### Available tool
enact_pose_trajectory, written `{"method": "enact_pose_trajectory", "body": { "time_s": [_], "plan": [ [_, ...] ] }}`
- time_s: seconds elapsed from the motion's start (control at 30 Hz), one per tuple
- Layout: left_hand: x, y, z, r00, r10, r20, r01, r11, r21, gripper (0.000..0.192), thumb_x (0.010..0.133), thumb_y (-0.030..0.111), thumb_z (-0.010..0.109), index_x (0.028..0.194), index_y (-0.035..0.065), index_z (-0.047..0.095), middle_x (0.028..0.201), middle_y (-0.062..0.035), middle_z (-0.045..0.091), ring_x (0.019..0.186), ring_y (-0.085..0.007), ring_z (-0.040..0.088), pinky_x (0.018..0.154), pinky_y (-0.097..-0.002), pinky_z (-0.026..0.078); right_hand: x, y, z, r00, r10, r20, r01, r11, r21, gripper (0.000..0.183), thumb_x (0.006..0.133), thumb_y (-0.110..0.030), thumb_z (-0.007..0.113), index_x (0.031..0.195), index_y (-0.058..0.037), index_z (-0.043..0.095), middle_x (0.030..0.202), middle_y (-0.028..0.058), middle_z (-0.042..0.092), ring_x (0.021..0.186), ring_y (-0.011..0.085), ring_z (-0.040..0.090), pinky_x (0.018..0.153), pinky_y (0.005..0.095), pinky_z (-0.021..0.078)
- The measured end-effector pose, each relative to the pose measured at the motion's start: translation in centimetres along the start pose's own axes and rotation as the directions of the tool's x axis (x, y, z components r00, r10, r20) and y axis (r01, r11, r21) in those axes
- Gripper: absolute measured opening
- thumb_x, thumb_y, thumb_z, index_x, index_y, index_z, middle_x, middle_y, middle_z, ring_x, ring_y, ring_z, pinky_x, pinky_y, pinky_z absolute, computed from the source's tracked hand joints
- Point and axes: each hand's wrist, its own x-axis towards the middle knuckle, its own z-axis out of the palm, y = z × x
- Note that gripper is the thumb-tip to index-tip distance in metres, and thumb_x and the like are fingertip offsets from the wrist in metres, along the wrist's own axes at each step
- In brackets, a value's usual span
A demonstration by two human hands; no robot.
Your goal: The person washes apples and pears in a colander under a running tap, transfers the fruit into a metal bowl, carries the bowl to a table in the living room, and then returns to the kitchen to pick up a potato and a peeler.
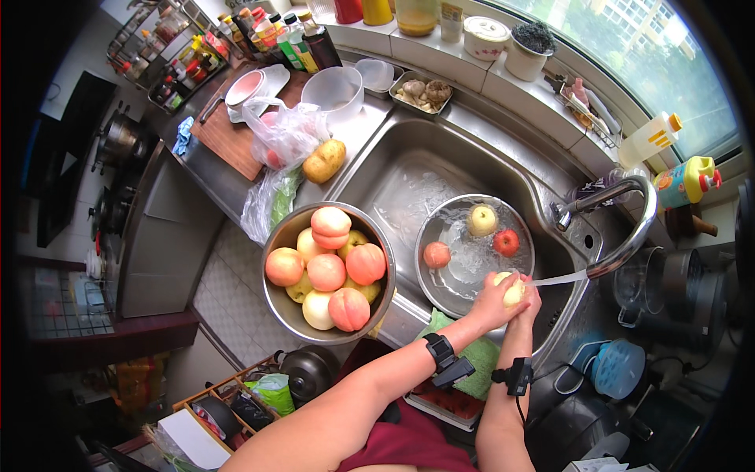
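Observation:
Both my hands are around a pale yellow fruit (511,290) under the running stream of the tap (649,203). My left hand (491,302) covers its near left side, and my right hand (529,308) supports it from the right and below. They are over the near right rim of a round metal basin (463,277) inside the stainless steel sink (401,171). In the basin's water lie another pale yellow fruit (482,220), a red apple (506,242) and a pinkish peach-like fruit (437,255).
Left of the sink, a steel bowl (272,310) holds peaches (326,272) and yellow fruits. A potato (324,161), plastic bags (289,133) and a wooden cutting board (221,138) with a knife (211,110) lie on the counter. A green cloth (481,363) hangs at the sink's front edge.

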Motion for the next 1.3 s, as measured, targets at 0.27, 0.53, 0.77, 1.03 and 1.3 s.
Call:
{"method": "enact_pose_trajectory", "body": {
  "time_s": [0.27,0.53,0.77,1.03,1.3],
  "plan": [
    [1.2,-1.3,-2.2,0.904,-0.165,0.395,0.304,0.897,-0.322,0.091,0.050,0.048,0.079,0.118,0.0018,0.040,0.097,-0.0150,0.056,0.077,-0.0251,0.059,0.062,-0.0314,0.050,-3.0,-0.9,1.6,0.972,-0.131,0.194,0.189,0.928,-0.322,0.029,0.084,-0.022,0.053,0.102,0.0018,0.055,0.094,0.0113,0.059,0.082,0.0198,0.058,0.074,0.0306,0.0472],
    [2.4,-1.4,-3.2,0.712,-0.347,0.610,0.591,0.765,-0.255,0.064,0.076,0.059,0.050,0.097,-0.0011,0.049,0.060,-0.0091,0.055,0.035,-0.0137,0.050,0.029,-0.0239,0.040,-2.9,-1.8,1.4,0.931,-0.099,0.350,0.119,0.992,-0.034,0.033,0.084,-0.028,0.051,0.094,0.0019,0.057,0.089,0.0139,0.061,0.078,0.0212,0.059,0.073,0.0317,0.0474],
    [1.6,-1.2,-2.8,0.894,-0.352,0.279,0.434,0.835,-0.339,0.060,0.090,0.049,0.025,0.097,-0.0061,0.046,0.056,-0.0151,0.054,0.036,-0.0202,0.054,0.030,-0.0296,0.043,-1.9,0.2,2.3,0.987,-0.162,0.017,0.162,0.971,-0.178,0.035,0.089,-0.028,0.044,0.086,0.0026,0.059,0.077,0.0084,0.060,0.066,0.0172,0.058,0.062,0.0284,0.0473],
    [1.4,-2.2,-0.1,0.996,0.082,-0.039,-0.081,0.996,0.030,0.044,0.088,0.034,0.046,0.116,0.0009,0.038,0.097,-0.0229,0.056,0.091,-0.0396,0.054,0.080,-0.0419,0.043,-2.1,0.3,1.6,0.972,-0.210,-0.104,0.174,0.945,-0.278,0.042,0.092,-0.036,0.038,0.095,0.0012,0.057,0.085,0.0067,0.059,0.075,0.0138,0.056,0.068,0.0264,0.0455],
    [2.6,0.0,-1.0,0.994,-0.002,-0.107,0.006,0.999,0.039,0.026,0.076,0.032,0.063,0.088,0.0091,0.062,0.090,-0.0108,0.058,0.084,-0.0278,0.058,0.075,-0.0349,0.046,-4.9,2.8,0.8,0.978,-0.184,0.100,0.206,0.930,-0.304,0.048,0.090,-0.046,0.039,0.105,-0.0013,0.050,0.094,0.0071,0.056,0.082,0.0142,0.055,0.073,0.0262,0.0445]
  ]
}}
